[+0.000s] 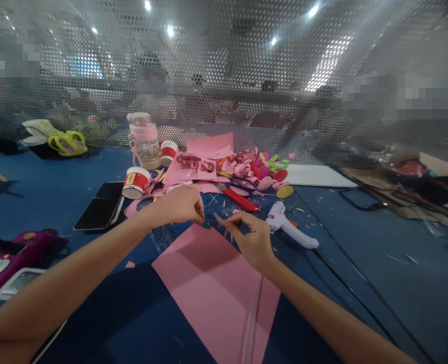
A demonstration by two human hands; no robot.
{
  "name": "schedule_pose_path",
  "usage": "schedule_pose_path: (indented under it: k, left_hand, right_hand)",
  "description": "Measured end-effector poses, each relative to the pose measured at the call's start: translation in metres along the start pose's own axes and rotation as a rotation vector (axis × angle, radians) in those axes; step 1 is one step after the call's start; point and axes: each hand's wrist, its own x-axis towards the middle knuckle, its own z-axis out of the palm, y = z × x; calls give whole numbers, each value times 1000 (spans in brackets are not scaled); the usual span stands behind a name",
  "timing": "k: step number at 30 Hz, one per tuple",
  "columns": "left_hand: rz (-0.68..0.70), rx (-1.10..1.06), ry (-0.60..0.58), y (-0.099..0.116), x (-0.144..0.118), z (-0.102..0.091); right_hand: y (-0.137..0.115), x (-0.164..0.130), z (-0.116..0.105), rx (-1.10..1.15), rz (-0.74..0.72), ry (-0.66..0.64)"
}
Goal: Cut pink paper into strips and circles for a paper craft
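A large pink paper sheet (209, 283) lies at an angle on the blue table in front of me. Over its far corner, my left hand (182, 205) is closed in a pinch pointing down, a small dark green spot showing at its fingertips. My right hand (252, 237) is just to the right, above the sheet's right edge, thumb and fingers pinched together. Whatever either hand holds is too small to make out. A gap separates the two sets of fingertips. Along the sheet's right side lies a long, pale translucent strip (252, 318).
A white glue gun (290, 225) with a black cord rests right of my right hand. Behind are a red cutter knife (241, 199), pink scraps (201, 167), paper cups (136, 182) and a bottle (144, 141). A phone (100, 206) and purple device (17, 255) lie left.
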Motion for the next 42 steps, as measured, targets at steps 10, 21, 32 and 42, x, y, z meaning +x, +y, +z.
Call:
schedule_pose_path:
  k: [10, 21, 32, 42]
  left_hand:
    - [-6, 65, 5, -4, 7, 4]
    - [47, 22, -64, -2, 2, 0]
    - [73, -89, -136, -11, 4, -5]
    - [71, 54, 27, -5, 3, -5]
  right_hand:
    - [4, 1, 1, -9, 2, -15]
    - [5, 1, 3, -46, -22, -7]
    - [5, -3, 3, -154, -171, 3]
    - [7, -2, 3, -127, -159, 9]
